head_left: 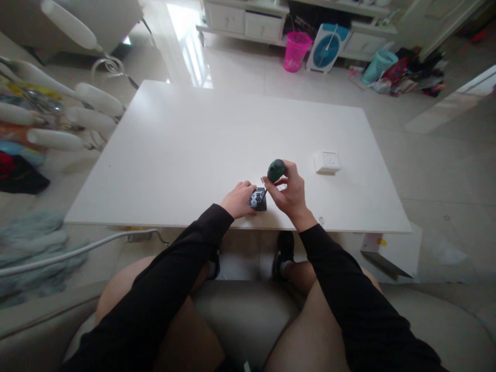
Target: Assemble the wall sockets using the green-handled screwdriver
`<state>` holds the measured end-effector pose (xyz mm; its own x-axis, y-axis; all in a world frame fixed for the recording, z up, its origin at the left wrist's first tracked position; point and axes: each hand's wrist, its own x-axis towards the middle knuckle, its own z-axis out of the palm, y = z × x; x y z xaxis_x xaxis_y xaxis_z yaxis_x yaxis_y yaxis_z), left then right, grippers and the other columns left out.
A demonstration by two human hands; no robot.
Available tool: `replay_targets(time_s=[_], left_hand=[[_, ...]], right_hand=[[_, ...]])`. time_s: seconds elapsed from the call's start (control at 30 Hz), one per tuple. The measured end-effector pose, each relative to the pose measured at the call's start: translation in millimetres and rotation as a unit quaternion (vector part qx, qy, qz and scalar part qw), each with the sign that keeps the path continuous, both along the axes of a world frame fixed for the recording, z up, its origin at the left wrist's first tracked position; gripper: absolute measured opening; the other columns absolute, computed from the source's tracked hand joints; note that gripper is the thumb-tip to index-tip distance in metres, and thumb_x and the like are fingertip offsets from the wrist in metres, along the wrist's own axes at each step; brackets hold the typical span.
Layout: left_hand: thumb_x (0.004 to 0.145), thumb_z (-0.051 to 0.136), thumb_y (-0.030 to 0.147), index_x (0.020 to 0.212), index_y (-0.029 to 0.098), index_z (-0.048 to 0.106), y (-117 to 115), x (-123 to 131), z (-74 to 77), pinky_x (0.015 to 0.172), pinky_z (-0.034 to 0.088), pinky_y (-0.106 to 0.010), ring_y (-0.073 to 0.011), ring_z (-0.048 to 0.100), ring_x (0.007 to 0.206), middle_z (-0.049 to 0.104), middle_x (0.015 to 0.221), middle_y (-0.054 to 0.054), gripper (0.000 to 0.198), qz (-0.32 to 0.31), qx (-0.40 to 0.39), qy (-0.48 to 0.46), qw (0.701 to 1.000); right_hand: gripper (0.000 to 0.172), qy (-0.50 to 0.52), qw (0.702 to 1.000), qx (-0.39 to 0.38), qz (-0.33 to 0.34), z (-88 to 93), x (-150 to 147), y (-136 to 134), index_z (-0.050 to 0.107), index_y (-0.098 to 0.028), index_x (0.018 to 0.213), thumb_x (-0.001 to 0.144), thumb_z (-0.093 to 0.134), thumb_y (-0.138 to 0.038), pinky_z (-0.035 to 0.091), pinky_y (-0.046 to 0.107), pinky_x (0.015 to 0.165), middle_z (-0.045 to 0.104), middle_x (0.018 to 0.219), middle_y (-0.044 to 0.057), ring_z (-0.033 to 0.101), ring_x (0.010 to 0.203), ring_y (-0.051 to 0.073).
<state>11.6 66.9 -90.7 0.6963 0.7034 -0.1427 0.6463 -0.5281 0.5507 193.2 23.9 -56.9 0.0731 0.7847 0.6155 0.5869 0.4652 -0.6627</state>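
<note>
My left hand [239, 199] rests on the white table [194, 150] near its front edge, its fingers closed round a small dark electrical part [258, 199]. My right hand [289, 192] grips a screwdriver with a green handle [275, 170], held tilted with its tip down at the top of the dark part. The two hands are close together, almost touching. A white wall socket plate [327, 161] lies flat on the table to the right of my right hand, apart from it.
A white clothes rack [58, 111] with hanging items stands at the table's left. On the floor behind are a pink basket [296, 50], a blue fan [326, 48] and a teal basket [379, 65]. A white box [391, 250] sits under the table's right corner.
</note>
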Motion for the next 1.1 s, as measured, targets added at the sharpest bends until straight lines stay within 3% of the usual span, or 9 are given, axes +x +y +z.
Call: replay_targets(time_s=[0.8,1.1], left_hand=[[0.07,0.087,0.036,0.117,0.021,0.062,-1.0,0.8,0.5,0.106,0.052,-0.049,-0.0346,0.06,0.115,0.062,0.118,-0.012,0.055,-0.002,0.011,0.004,1.0],[0.067,0.09,0.034,0.113,0.019,0.063,0.8,0.5,-0.4,0.107,0.053,-0.047,-0.0347,0.061,0.115,0.062,0.118,-0.013,0.056,0.001,0.005,0.006,1.0]], right_hand=[[0.037,-0.017,1.0,0.003,0.004,-0.4,-1.5,-0.4,0.051,-0.031,0.128,0.097,0.068,-0.044,0.062,0.025,0.055,0.066,0.104,0.0,0.066,0.077,0.014],[0.04,0.001,0.999,-0.023,-0.022,-1.4,-2.0,-0.2,0.052,-0.03,0.129,0.097,0.068,-0.048,0.061,0.024,0.055,0.066,0.105,0.001,0.065,0.079,0.014]])
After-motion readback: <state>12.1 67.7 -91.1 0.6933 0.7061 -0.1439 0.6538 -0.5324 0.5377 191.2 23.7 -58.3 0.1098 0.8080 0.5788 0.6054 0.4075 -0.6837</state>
